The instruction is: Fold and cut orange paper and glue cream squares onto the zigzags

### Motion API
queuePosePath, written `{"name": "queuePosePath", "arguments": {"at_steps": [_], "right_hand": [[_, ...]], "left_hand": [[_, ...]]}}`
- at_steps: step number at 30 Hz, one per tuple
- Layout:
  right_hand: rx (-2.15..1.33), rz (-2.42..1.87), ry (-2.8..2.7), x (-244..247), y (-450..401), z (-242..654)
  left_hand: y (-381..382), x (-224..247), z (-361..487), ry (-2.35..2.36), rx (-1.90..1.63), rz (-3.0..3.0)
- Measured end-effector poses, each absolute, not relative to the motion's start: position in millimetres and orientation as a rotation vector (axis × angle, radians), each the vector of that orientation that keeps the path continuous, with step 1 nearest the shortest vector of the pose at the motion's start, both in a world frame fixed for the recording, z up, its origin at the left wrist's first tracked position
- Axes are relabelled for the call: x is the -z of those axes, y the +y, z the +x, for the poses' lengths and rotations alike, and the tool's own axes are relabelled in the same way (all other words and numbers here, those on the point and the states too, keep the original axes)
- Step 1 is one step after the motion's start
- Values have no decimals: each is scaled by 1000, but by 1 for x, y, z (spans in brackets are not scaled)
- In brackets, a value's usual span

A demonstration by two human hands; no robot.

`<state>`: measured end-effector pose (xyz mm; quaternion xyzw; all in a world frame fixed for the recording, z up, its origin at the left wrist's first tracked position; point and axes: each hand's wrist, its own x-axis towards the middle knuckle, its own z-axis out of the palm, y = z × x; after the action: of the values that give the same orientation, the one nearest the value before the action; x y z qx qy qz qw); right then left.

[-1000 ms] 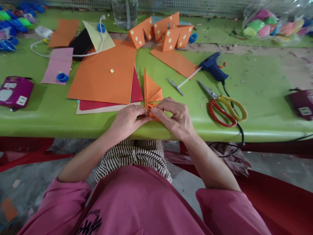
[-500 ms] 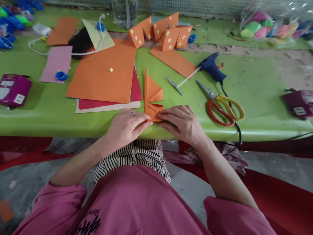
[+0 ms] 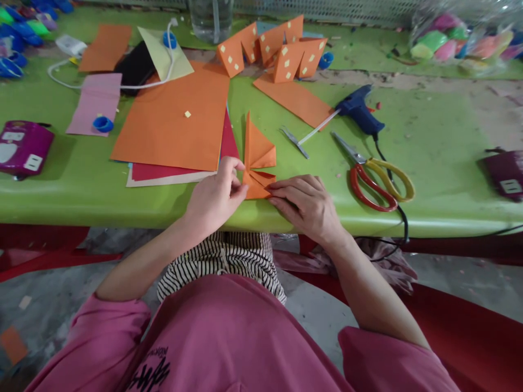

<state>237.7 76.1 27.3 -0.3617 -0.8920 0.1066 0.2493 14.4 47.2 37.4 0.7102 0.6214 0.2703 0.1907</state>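
Note:
A folded orange paper (image 3: 260, 152) lies on the green table near its front edge, with a narrow strip folded along its left side and slanted creases on the right. My left hand (image 3: 216, 190) is at that left strip, fingers curled, index finger and thumb at the paper's edge. My right hand (image 3: 308, 204) pinches the lower right corner, its thumb below the fingers. To the right lie scissors (image 3: 373, 182) with one red and one yellow handle, and a blue glue gun (image 3: 359, 109) with a white glue stick.
Left of the paper is a stack of coloured sheets (image 3: 175, 120), orange on top. Behind stand folded orange pieces with pale squares (image 3: 286, 62). Purple boxes (image 3: 26, 147) sit at both sides. A water container (image 3: 210, 22) and a plastic bag of coloured pieces (image 3: 445, 41) are farther back.
My left hand has moved up from the paper's lower left corner along its left edge, and its fingers have curled. My right hand stays at the lower right corner.

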Motion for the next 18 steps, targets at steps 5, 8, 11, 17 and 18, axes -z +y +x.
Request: {"name": "queuePosePath", "arguments": {"at_steps": [5,8,11,17,18], "right_hand": [[-325,-985,-2421,-25,77,239],[-302,-966,-2422,-24,75,240],[-171,-911,-2443,-21,71,244],[183,-713,-2485,-10,60,253],[187,-702,-2466,-9,59,253]], "left_hand": [[49,-31,11,1611,-780,2341],[47,-25,1,1384,-759,2599],[41,-22,-8,1221,-704,2822],[31,-21,-8,960,-831,3164],[32,-23,-7,930,-880,3163]]}}
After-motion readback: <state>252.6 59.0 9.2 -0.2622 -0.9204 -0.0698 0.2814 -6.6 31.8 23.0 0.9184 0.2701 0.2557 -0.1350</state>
